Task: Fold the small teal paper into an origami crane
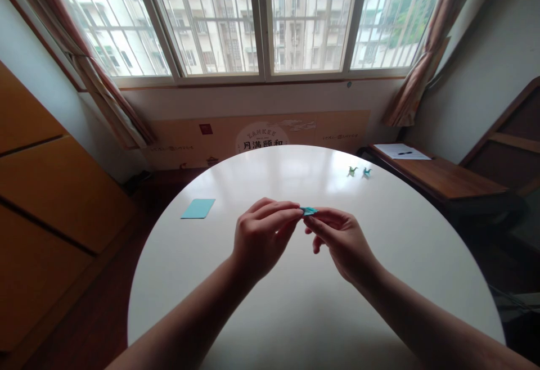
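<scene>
Over the middle of a round white table point(295, 314), my left hand point(262, 235) and my right hand point(340, 240) meet fingertip to fingertip. Both pinch a small folded piece of teal paper point(309, 211) held between them above the tabletop. Most of the paper is hidden by my fingers. A flat light-blue sheet of paper point(198, 208) lies on the table to the left. Two tiny folded paper figures, one green point(352, 171) and one teal point(367, 172), stand near the table's far right edge.
A wooden side table point(447, 179) at the right carries a white sheet and a pen point(403, 152). Orange cabinets point(46, 201) line the left. A wide window point(261, 21) with curtains fills the back wall, above a printed cardboard panel point(261, 136).
</scene>
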Available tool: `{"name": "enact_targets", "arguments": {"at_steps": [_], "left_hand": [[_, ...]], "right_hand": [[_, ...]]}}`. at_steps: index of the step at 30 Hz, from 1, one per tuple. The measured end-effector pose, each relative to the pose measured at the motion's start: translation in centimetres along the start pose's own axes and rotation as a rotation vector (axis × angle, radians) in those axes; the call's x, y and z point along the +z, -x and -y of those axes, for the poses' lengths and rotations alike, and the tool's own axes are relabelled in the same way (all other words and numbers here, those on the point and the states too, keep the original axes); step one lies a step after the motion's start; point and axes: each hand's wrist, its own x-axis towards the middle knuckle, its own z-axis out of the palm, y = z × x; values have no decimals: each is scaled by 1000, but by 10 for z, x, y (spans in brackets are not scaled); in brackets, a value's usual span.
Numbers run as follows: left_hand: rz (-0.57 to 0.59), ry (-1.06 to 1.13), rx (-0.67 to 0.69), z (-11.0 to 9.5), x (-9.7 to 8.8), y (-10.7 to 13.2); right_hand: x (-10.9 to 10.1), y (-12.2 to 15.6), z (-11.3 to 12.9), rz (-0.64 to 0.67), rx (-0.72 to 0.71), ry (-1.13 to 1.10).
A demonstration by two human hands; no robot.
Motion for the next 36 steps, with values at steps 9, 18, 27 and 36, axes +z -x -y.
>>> {"name": "enact_targets", "arguments": {"at_steps": [9, 18, 27, 36], "left_hand": [[7, -102, 69, -8, -3, -3], [55, 390, -552, -10, 7, 4], [17, 676, -786, -10, 13, 3], [-19, 304, -406, -18, 4, 1]], "right_hand": [[2, 3, 5, 2, -5, -7], [1, 1, 7, 19, -120, 69], [3, 2, 8, 14, -165, 104], [3, 9, 16, -20, -342, 277]]}}
